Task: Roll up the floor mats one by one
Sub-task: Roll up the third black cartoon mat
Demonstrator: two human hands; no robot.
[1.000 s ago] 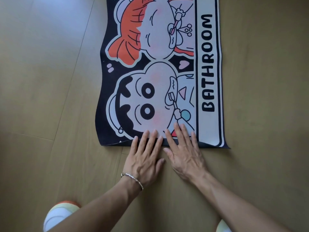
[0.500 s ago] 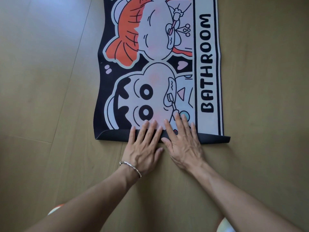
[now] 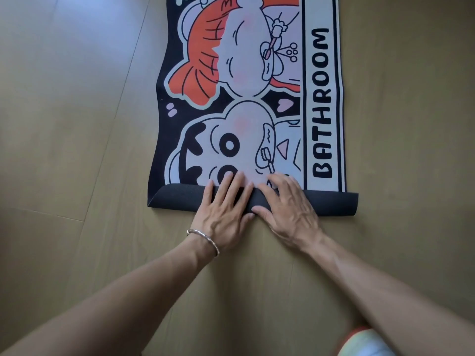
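While both hands press on it, the scene reads from left to right as follows.

Floor: pale tan wooden plank floor (image 3: 64,150), with seams running diagonally on the left side; it carries everything in view.

Mat: printed rectangular floor mat (image 3: 246,98) with cartoon faces, one with orange hair, on a black ground, lying flat on the floor and stretching away from the person; its far end runs out of view at the top.

Rolled edge: near end of the mat turned over into a low dark grey roll (image 3: 177,200), showing the plain underside, lying across the mat's width and resting on the printed face.

Left hand (image 3: 223,209): palm down on the roll near its middle, grip open, fingers spread flat, fingertips reaching past the roll onto the printed face; nothing is clasped.

Bracelet: thin silver metal bangle (image 3: 204,240) around the left wrist.

Right hand (image 3: 285,201): just beside the left, palm down on the roll, grip loosely open, fingers bent over the roll's far side, thumb at its near side.

Lettering: black word BATHROOM (image 3: 321,104) on a white strip along the mat's right border.

Shoe: pale shoe with orange trim (image 3: 365,343) at the lower right edge.
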